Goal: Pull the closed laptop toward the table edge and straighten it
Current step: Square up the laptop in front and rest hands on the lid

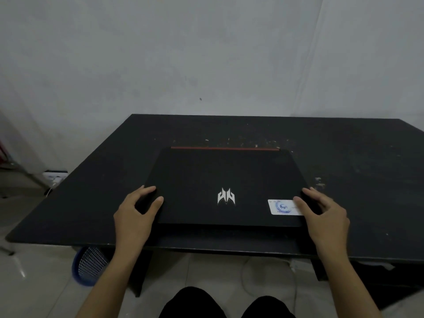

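Gripping the near corners of the closed laptop [226, 187], both bare hands curl around its side edges: the left hand [135, 214] has its thumb flat on the lid and its fingers wrapped over the left edge, while the right hand [323, 214] clasps the right edge, thumb resting on the lid and touching a white sticker [284, 207] with a blue round emblem. Between the hands the lid is a flat, matte black rectangle with rounded corners, bearing a silvery angular logo [226, 196] near its middle. Along the far edge runs a thin red strip [224, 148]. Lying near the front edge of the table [355, 161], the laptop has its long sides roughly parallel to that edge, with a band of bare tabletop in front of it. That tabletop is a dark, dull slab, scuffed and flecked with pale chips and scratches, mostly behind and to the right of the laptop. Beneath the table's left side stands a blue basket [88, 266] with mesh walls on a pale, glossy tiled floor [41, 292]. Behind the table rises a plain, greyish wall [183, 53].
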